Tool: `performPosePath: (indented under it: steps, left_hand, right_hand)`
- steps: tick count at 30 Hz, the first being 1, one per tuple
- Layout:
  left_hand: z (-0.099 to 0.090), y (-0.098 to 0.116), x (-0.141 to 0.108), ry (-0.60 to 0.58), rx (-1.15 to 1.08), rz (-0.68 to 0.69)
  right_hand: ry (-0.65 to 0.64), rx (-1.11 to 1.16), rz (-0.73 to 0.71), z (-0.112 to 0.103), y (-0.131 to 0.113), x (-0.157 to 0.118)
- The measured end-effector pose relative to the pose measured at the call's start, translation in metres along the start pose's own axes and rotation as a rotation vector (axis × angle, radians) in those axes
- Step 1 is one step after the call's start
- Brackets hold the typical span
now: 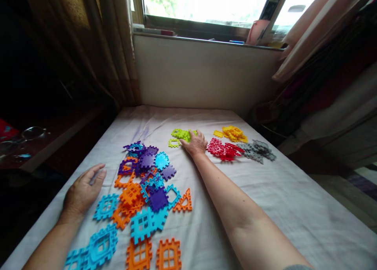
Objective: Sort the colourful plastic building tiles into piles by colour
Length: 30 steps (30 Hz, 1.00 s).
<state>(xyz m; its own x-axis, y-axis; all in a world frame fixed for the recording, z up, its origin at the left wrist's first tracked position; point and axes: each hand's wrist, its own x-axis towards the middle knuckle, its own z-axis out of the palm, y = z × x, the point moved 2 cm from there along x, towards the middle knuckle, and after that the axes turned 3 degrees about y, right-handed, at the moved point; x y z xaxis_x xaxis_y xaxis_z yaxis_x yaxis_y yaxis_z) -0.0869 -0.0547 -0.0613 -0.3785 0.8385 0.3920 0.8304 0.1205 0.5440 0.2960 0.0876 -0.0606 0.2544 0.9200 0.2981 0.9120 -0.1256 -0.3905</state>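
Note:
My right hand (194, 143) reaches far forward to a small pile of lime green interlocking tiles (182, 134), its fingers over the pile's right side. The fingertips are partly hidden, so whether they grip a tile does not show. On the left, my left hand (85, 189) hovers at the bed's side with fingers stretched and nothing in it. Beside it spreads a mixed heap of notched plastic tiles: purple tiles (159, 198), orange tiles (131, 193) and light blue tiles (142, 224). Some have window cut-outs, and one orange tile (183, 201) is a triangle.
Red tiles (226, 150), yellow tiles (235, 134) and grey tiles (259, 151) lie in separate piles at the right. A white sheet (265, 187) covers the surface. Beyond it stand a wall (206, 73) and window; curtains (112, 46) hang at the left. Glasses (33, 133) rest on a dark side shelf.

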Motion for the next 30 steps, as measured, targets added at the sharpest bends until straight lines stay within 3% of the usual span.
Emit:
performPosePath:
  steps: [7,12,14,18,21,30]
  left_hand:
    - [0.011,0.004,-0.003,-0.018,-0.013,0.16]
    - [0.012,0.003,-0.002,-0.042,0.001,0.17]
    - [0.011,0.004,-0.002,-0.044,0.001,0.166]
    - [0.011,0.004,-0.002,-0.043,-0.011,0.162]
    - [0.012,0.003,-0.002,-0.036,-0.031,0.167]
    - [0.012,0.0,-0.003,-0.048,-0.008,0.193]
  right_hand:
    - [0.008,0.007,0.028,0.012,0.016,0.042]
    - [0.057,0.015,-0.003,0.013,0.015,0.041]
    - [0.061,-0.008,-0.101,0.011,0.01,0.03]
    - [-0.045,-0.051,-0.481,0.009,-0.008,0.004]
    - [-0.149,-0.069,-0.592,0.01,-0.018,0.001]
    - [-0.062,-0.148,-0.421,0.014,-0.003,0.048]
